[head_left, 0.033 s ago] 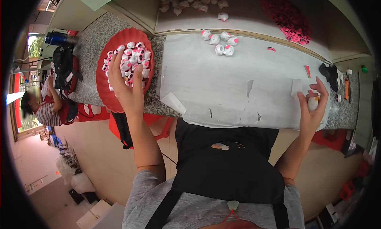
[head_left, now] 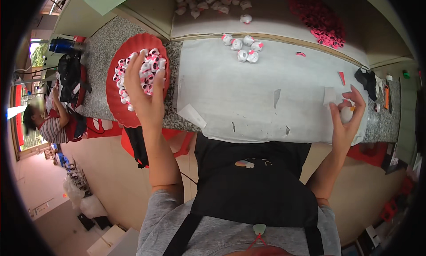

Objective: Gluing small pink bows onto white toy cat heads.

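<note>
My left hand point(head_left: 144, 94) reaches over a red scalloped tray point(head_left: 116, 103) piled with small white figures point(head_left: 155, 56) marked in pink and black. Its fingers are spread, and I see nothing held in them. At the right end of the pale sheet point(head_left: 213, 87), the fingers of my right hand point(head_left: 348, 129) curl round a small white rounded piece point(head_left: 346, 115) with a yellow-orange tip. Beside the thumb lies a white paper scrap point(head_left: 329, 96). Several white and pink figures point(head_left: 242, 45) sit in a cluster at the sheet's far edge.
A shelf behind holds more white figures point(head_left: 208, 0) and a heap of pink pieces point(head_left: 326, 29). A black cloth point(head_left: 366, 83) and an orange tool point(head_left: 386, 98) lie at the right. Another person point(head_left: 55, 123) is at the far left, by a black bag point(head_left: 70, 76).
The whole view has shifted slightly. My left hand's fingers have moved a little over the figures in the tray. My right hand stays curled round the white piece.
</note>
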`<state>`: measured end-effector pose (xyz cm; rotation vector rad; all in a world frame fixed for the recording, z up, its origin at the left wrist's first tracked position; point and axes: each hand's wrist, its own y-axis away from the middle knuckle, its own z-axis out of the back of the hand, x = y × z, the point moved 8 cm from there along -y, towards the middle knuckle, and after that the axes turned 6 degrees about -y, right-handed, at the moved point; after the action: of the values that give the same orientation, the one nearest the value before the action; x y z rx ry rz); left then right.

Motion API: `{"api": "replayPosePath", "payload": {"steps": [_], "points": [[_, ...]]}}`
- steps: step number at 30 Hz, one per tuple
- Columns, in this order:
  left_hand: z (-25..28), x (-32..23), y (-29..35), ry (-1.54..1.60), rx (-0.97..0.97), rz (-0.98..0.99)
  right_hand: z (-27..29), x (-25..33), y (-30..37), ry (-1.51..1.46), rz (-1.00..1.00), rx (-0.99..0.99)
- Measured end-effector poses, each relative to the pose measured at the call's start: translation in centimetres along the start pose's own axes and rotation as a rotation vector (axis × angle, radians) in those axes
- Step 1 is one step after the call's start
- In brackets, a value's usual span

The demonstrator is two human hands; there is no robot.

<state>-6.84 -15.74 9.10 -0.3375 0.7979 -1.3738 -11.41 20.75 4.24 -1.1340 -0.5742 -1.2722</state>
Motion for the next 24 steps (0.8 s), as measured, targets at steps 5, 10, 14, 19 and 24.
{"api": "replayPosePath", "payload": {"steps": [5, 10, 14, 19, 24], "points": [[-9.1, -9.3, -1.9, 0.275, 0.281, -0.318, -3.2, 0.9, 2.0, -0.315, 0.058, 0.168], [-13.8, -13.5, -1.5, -0.067, 0.226, -0.527, -4.1, -0.1, 3.2, -0.471, -0.070, 0.291], [-15.4, -13.8, -0.7, -0.180, 0.257, -0.577, -4.7, -0.7, 3.6, -0.563, -0.244, 0.317], [-12.4, -12.1, -1.2, 0.155, 0.403, -0.394, -4.9, -1.1, 3.6, -0.688, -0.289, 0.351], [-10.8, -8.5, 0.9, 1.087, 0.416, 0.371, -4.9, 0.2, 2.7, -0.688, -0.272, 0.293]]}}
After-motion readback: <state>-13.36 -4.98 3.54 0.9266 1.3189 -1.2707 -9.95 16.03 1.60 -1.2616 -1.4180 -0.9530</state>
